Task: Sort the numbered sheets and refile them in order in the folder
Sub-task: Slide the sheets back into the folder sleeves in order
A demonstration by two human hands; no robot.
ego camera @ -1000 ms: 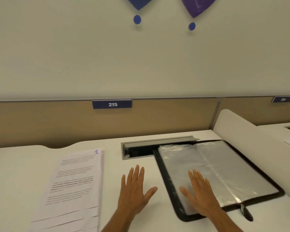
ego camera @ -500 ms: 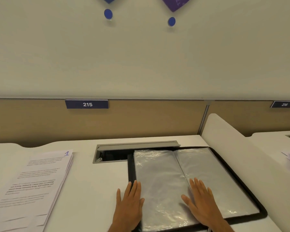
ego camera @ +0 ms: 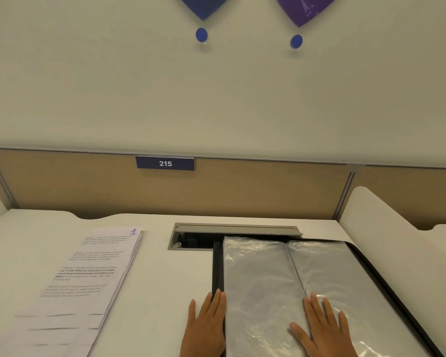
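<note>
A black zip folder lies open on the white desk, showing clear plastic sleeves on both sides of its spine. My left hand lies flat with straight fingers at the folder's left edge, fingertips on the black border. My right hand presses flat on the sleeves near the spine. A stack of printed sheets lies to the left, its top sheet marked 1 in blue at the upper right corner.
A grey cable hatch stands open in the desk behind the folder, partly covered by it. A tan partition with a 215 label runs across the back. A white side divider rises at the right.
The folder has been turned and slid so it lies squarer to me. My left hand moved right from the bare desk to the folder's left edge. The view shifted.
</note>
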